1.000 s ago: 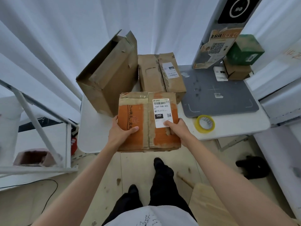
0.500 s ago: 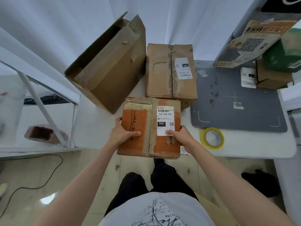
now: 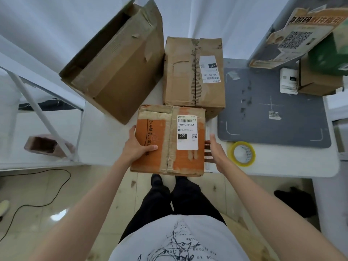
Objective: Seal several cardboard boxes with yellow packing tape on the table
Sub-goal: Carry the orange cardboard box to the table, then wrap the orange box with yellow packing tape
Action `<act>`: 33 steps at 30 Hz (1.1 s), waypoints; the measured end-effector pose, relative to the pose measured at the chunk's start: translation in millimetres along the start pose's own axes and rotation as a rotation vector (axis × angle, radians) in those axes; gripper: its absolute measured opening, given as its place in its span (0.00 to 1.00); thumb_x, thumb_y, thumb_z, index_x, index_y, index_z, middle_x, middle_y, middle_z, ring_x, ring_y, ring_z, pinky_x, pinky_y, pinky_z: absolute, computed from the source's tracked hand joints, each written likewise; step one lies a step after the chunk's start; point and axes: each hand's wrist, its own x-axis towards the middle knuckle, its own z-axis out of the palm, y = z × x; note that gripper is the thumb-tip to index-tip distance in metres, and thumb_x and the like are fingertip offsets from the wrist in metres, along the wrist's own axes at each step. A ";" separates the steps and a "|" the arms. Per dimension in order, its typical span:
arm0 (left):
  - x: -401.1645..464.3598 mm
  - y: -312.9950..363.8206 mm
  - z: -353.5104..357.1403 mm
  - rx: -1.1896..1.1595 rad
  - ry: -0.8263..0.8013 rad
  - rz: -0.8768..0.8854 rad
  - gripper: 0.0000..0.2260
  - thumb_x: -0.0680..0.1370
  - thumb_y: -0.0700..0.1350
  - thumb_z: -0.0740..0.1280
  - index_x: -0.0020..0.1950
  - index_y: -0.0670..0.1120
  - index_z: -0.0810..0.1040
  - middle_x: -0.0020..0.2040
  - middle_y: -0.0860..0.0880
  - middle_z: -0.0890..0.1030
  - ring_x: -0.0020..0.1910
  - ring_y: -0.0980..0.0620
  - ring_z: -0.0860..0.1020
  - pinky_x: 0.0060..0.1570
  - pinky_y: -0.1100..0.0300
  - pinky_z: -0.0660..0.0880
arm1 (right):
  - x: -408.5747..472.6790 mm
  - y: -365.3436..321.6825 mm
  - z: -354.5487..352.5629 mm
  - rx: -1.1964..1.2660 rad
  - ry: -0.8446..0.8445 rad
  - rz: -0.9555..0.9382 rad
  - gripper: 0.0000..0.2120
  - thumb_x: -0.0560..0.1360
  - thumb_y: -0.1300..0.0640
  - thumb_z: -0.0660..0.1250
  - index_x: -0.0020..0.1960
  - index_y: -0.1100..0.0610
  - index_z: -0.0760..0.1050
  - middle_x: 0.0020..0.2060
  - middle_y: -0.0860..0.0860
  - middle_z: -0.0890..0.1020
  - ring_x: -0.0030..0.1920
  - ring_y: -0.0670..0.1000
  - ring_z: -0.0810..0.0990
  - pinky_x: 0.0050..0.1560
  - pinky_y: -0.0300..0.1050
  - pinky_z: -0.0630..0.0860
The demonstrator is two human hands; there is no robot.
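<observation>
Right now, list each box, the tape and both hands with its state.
Orange box: flaps closed, old tape, at table edge.
Brown box: closed, labelled.
Large box: open, tilted.
Tape roll: lying flat, untouched.
Left hand: holds the orange box.
Right hand: open, beside it.

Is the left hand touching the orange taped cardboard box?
Touching: the head view shows the left hand on the orange taped cardboard box, thumb across its top.

It looked like a parcel-handling station; labelled cardboard boxes (image 3: 194, 72) crowded the white tabletop (image 3: 282, 166) beyond the fingers (image 3: 150, 147); a grey scanning mat (image 3: 273, 110) and a QR-code sign (image 3: 299, 36) lay to their right.
</observation>
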 end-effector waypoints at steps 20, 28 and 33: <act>17.0 -17.0 8.4 0.012 -0.012 0.040 0.51 0.69 0.58 0.79 0.81 0.56 0.49 0.74 0.48 0.70 0.71 0.41 0.71 0.69 0.36 0.68 | 46.7 46.7 -22.1 -1.014 0.474 -0.108 0.20 0.79 0.56 0.67 0.70 0.58 0.71 0.71 0.59 0.67 0.69 0.62 0.67 0.65 0.55 0.68; 22.1 -15.3 3.5 -0.013 -0.041 -0.004 0.53 0.66 0.58 0.81 0.80 0.56 0.49 0.73 0.49 0.71 0.70 0.42 0.71 0.69 0.36 0.68 | 55.2 62.3 -51.0 -0.570 0.642 0.041 0.37 0.76 0.65 0.71 0.78 0.63 0.54 0.70 0.64 0.71 0.67 0.67 0.73 0.64 0.60 0.74; 19.8 -10.8 3.1 -0.004 -0.060 -0.015 0.52 0.68 0.58 0.80 0.80 0.55 0.48 0.75 0.48 0.69 0.71 0.41 0.70 0.70 0.36 0.68 | 48.3 66.3 -57.6 -0.457 0.652 -0.060 0.26 0.76 0.71 0.66 0.71 0.62 0.64 0.63 0.61 0.76 0.61 0.65 0.76 0.55 0.58 0.75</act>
